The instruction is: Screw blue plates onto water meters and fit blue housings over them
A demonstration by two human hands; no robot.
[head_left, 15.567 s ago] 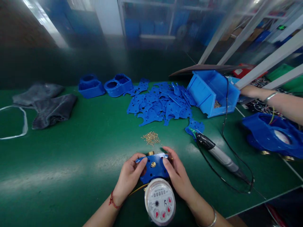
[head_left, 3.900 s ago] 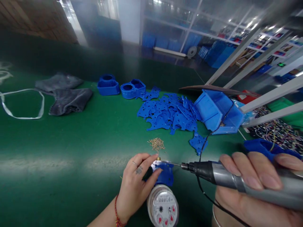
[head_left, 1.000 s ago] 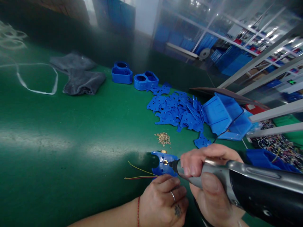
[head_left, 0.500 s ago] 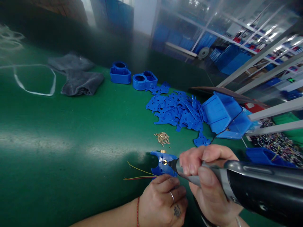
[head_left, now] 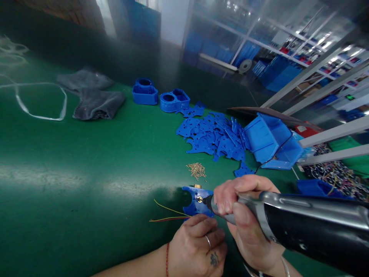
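Low in the head view, my left hand is closed on the near edge of a blue plastic plate, its fingertips partly hidden. Yellow and red wires stick out leftward from beside that hand. My right hand wraps round the front of a black and silver electric screwdriver. The tool slants in from the right, its dark tip at a round brass-coloured spot on the plate. A brass-coloured cylindrical piece shows at the plate's far edge. Just beyond lies a heap of small brass-coloured screws.
A pile of blue plates lies past the screws, with two blue housings behind. A blue bin stands at the right near metal posts and many wires. Grey cloth and a white strap lie left.
The screwdriver and my right hand have shifted slightly left in the view, the tip staying at the brass-coloured spot. My left hand keeps its hold on the plate. The whole view moved a little.
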